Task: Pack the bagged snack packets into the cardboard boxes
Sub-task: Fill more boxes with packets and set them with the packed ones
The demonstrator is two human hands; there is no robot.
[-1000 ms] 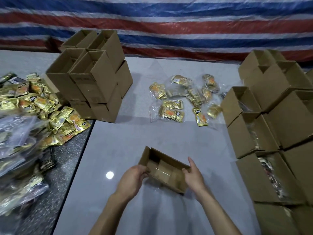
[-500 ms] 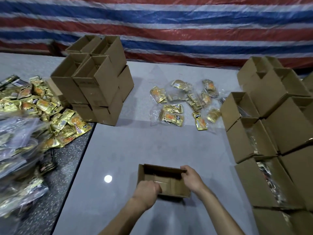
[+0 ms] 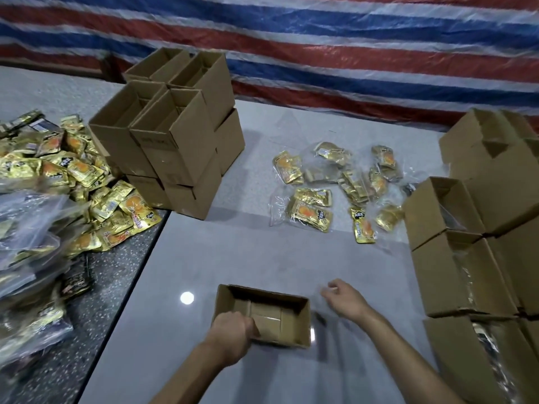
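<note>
An open cardboard box (image 3: 280, 317) stands upright on the grey table near me, with nothing inside but its folded bottom flaps. My left hand (image 3: 233, 330) grips its near left wall, fingers curled over the rim. My right hand (image 3: 345, 298) hovers just right of the box, off it, fingers loosely curled and holding nothing. Several clear bags of gold snack packets (image 3: 310, 212) lie scattered on the table farther back, well beyond both hands.
A stack of open cardboard boxes (image 3: 175, 147) stands at the back left. Boxes holding bagged packets (image 3: 466, 272) are piled along the right edge. A heap of loose gold packets and bags (image 3: 58, 185) covers the dark speckled table on the left. A striped tarp hangs behind.
The box went from tilted between both hands to standing flat on the table. My right hand has let go of its right wall and moved off to the right.
</note>
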